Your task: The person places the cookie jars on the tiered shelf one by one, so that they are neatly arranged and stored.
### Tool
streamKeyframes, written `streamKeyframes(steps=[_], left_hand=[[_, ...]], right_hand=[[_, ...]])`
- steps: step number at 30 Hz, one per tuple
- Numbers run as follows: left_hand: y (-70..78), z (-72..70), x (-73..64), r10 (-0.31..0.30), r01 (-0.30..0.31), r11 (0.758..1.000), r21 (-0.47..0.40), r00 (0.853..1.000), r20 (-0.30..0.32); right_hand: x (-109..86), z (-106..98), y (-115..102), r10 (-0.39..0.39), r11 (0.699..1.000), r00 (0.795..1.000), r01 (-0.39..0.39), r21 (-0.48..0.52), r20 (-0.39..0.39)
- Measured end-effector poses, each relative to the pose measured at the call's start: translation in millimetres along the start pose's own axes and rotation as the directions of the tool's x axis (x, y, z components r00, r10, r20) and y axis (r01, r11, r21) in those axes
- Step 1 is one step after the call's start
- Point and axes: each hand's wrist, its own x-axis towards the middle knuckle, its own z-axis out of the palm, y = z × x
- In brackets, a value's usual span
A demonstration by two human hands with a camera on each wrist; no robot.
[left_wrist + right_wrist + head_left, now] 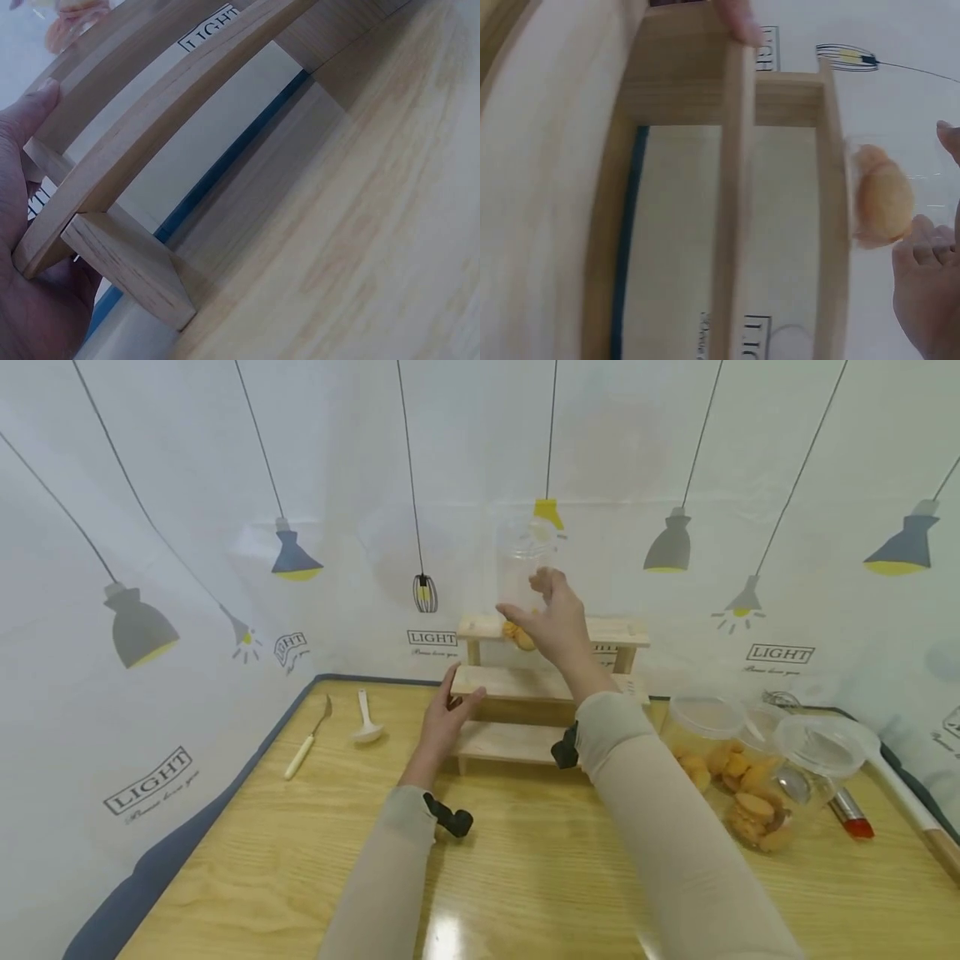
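My right hand (558,622) holds a clear plastic jar (517,556) at the top tier of a small three-tier wooden shelf (517,683). Orange-brown cookies (886,201) lie in the bottom of that jar. In the right wrist view the jar's base is close against the top board; whether it bears its weight there I cannot tell. My left hand (442,718) grips the left end of the middle board, its thumb (46,94) on the upper side and its other fingers partly hidden behind the wood.
Several lidded clear jars (705,717) with cookies stand right of the shelf. Around them lie a whisk (782,698), a red-tipped brush (855,821) and a white utensil with a wooden handle (903,781). On the left are a white ladle (367,728) and a cream-handled utensil (302,754). A printed curtain (345,493) hangs behind.
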Motion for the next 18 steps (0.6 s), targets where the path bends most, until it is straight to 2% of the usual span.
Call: streamKeyframes(steps=[5,8,12,18], left_hand=[[-0.5,-0.8,0.7,-0.003,0.003,1.000,-0.003,1.000,-0.002],[0.2,-0.6,1.5,0.008,-0.008,1.000,-0.009,1.000,0.003],[0.4,0.3,2.0,0.018,-0.018,1.000,-0.007,1.000,0.001],[-0.4,0.3,0.8,-0.002,0.002,1.000,-0.005,1.000,0.005]], right_hand=[[-5.4,9,19,0.059,0.998,0.997,-0.059,0.017,0.045],[-6.8,13,27,0.066,0.997,0.997,-0.067,0.026,0.046],[-7.0,15,30,0.069,0.998,0.996,-0.069,0.000,0.052],[-6.6,15,30,0.095,0.993,0.992,-0.090,-0.071,0.083]])
